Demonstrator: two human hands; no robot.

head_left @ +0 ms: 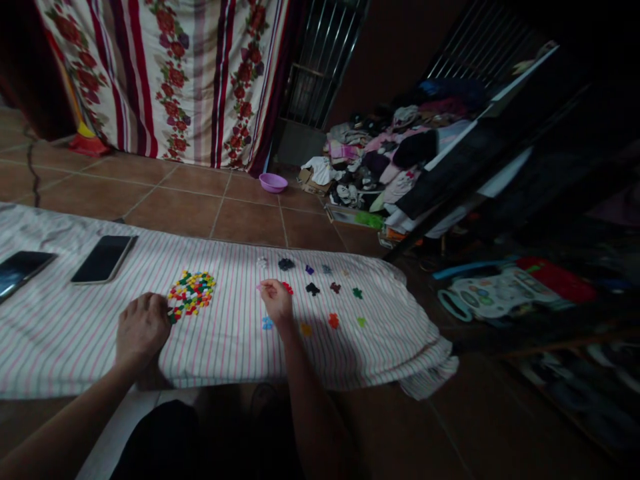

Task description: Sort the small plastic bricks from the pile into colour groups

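Note:
My left hand (pixel 144 328) rests on the striped cloth, back up with its fingers curled under, at the lower left edge of a pile of small mixed pieces (pixel 197 291) in red, yellow, green and white. Its fingertips are hidden, so what they hold cannot be made out. My right hand (pixel 278 301) is pinched, with a small pink piece (pixel 259 287) at its fingertips. Around it lie little single-colour groups: red pieces (pixel 287 288) just behind the fingers, light blue pieces (pixel 267 323) below, black pieces (pixel 313 289) and orange pieces (pixel 333 321) to the right.
A striped cloth (pixel 225 347) covers the low table. Two phones, one dark (pixel 104 259) and one at the edge (pixel 23 270), lie left. More groups, including grey pieces (pixel 286 264) and green pieces (pixel 357 293), sit right. A purple basin (pixel 273 183) and heaped clothes (pixel 380 153) stand beyond.

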